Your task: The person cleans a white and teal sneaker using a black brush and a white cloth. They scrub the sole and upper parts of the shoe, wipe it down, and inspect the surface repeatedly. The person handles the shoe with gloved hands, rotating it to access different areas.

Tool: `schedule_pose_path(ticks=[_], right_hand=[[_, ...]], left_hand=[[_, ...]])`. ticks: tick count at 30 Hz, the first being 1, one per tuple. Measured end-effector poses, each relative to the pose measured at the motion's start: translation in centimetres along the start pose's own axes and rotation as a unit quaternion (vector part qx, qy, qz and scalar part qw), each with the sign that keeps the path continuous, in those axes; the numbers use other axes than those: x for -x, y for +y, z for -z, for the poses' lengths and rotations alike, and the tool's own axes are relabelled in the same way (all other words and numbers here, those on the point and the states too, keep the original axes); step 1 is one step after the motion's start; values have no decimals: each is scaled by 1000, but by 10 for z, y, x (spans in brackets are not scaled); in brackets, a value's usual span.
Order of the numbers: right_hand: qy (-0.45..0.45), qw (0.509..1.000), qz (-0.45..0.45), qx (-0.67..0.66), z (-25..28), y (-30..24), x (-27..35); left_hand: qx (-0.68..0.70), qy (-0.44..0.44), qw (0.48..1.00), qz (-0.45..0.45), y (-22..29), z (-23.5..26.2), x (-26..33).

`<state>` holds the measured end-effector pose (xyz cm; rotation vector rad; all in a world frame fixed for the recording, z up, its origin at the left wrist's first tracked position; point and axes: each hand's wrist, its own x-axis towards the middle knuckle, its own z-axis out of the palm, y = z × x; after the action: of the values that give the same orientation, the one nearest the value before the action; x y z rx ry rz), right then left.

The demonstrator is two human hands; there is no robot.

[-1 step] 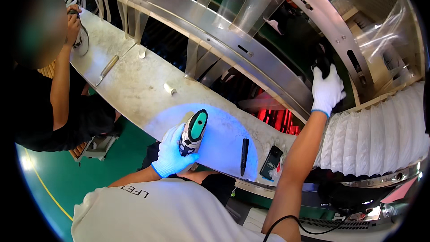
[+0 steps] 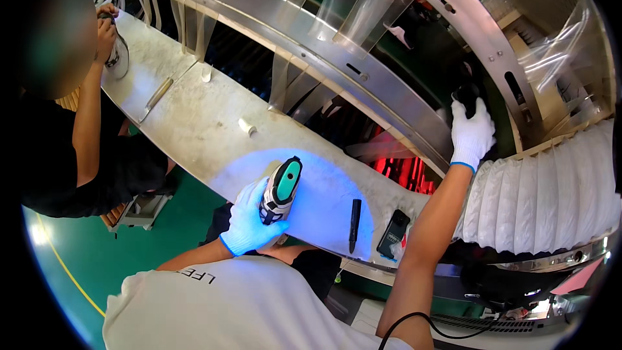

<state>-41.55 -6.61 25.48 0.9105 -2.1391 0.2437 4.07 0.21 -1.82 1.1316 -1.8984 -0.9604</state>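
My gloved left hand (image 2: 251, 218) is closed round the near side of a shoe (image 2: 278, 203) with a teal, holed last top showing in its opening. The shoe rests on the blue-lit part of the pale bench (image 2: 214, 113). Far to the right, my gloved right hand (image 2: 472, 133) reaches past the metal rail, its fingers curled on a dark, shoe-like object (image 2: 465, 95) in the shade. What the fingertips touch there is partly hidden. Between my arms, a black marker-like stick (image 2: 355, 225) and a dark phone (image 2: 393, 234) lie on the bench.
A curved metal rail (image 2: 304, 52) with hanging clear strips (image 2: 363, 16) runs behind the bench. A red glow (image 2: 405, 172) shows under it. A white ribbed duct (image 2: 531, 201) stands right of my forearm. A co-worker's hand (image 2: 105, 39) holds a shoe at left; a knife-like tool (image 2: 155, 100) lies nearby.
My right hand has shifted slightly, its fingers now more spread round the dark object. My left hand and its shoe stay put.
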Motion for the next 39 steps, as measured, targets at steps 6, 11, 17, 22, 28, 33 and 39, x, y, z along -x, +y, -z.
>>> schedule_pose_path(ticks=[6, 11, 17, 22, 28, 33, 39], right_hand=[[-75, 969, -77, -223, -4, 12, 2], [71, 923, 137, -351, 21, -7, 38], [81, 874, 314, -362, 105, -14, 287], [-142, 867, 254, -404, 68, -10, 461], [-147, 881, 72, -444, 81, -19, 511], [-126, 908, 74, -392, 63, -33, 492], [-37, 798, 75, -597, 136, -11, 420]], left_hand=[[17, 47, 996, -72, -9, -9, 5], [0, 9, 1000, 1, 3, -4, 1], [-11, -13, 999, 32, 17, -2, -2], [24, -9, 998, -50, -12, 2, 19], [-116, -67, 953, -272, -41, 25, 53], [-177, -39, 848, -499, -2, 28, -10], [10, -170, 960, -222, 123, 55, -44]])
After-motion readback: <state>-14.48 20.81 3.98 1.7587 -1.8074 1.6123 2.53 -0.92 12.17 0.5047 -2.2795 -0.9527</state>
